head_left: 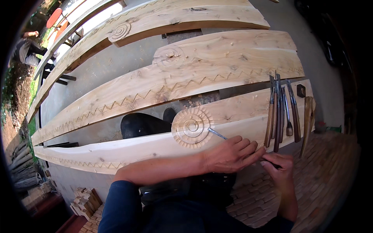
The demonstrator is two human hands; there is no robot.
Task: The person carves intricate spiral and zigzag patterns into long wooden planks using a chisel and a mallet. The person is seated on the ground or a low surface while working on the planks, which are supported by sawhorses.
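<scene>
A carving chisel (217, 134) slants over the near plank, its metal tip at the right edge of a round spiral carving (192, 127) with a notched rim. My left hand (235, 154) is closed around the chisel's shaft, the forearm lying across the plank's near edge. Lower right, my right hand (280, 165) grips the dark handle end of the same chisel. Several other chisels with wooden handles (275, 112) lie side by side on the plank, just beyond my hands. Beside them rests a wooden mallet or club-like stick (307, 122), jutting past the near edge.
Long pale planks (128, 93) with zigzag carving run leftward, with gaps between them. Wood chips (198, 101) lie in one gap. A small dark block (301, 90) sits at the plank's right end. Wood offcuts (87, 202) are stacked lower left. Another person (29, 52) is at far left.
</scene>
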